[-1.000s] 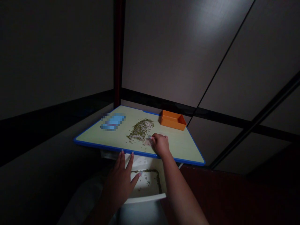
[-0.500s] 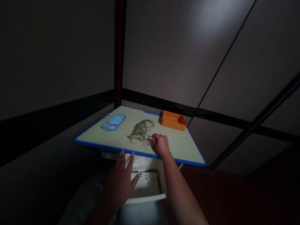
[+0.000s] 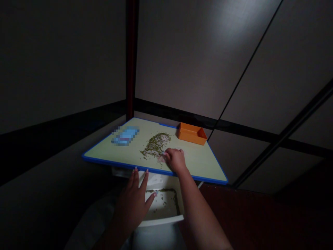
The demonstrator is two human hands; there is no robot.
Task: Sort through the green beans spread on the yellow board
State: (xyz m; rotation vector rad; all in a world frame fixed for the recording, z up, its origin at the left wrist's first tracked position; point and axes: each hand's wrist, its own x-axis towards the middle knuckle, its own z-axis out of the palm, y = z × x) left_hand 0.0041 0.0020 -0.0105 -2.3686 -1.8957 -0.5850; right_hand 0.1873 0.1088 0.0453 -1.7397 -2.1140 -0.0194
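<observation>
Small olive-green beans [image 3: 154, 144], which look like mung beans, lie spread in a patch on the pale board [image 3: 200, 163] with a blue rim. At the right front edge of that patch is my right hand [image 3: 176, 159], its fingers curled and pinched together. Whatever the fingertips may hold is too small to make out. My left hand [image 3: 135, 199] has its fingers spread, with the fingertips at the front edge of the board. Below it, a white bin [image 3: 163, 220] holds some scattered beans, most of them along its inner edges.
An orange open box [image 3: 191, 134] stands at the board's back right corner. On the left of the board lies a blurred-out light blue item [image 3: 126, 135]. Panelled walls [image 3: 179, 59] rise close behind and to the left.
My right hand has shifted slightly left, closer to the beans, with its fingers still pinched. The left hand stays in place.
</observation>
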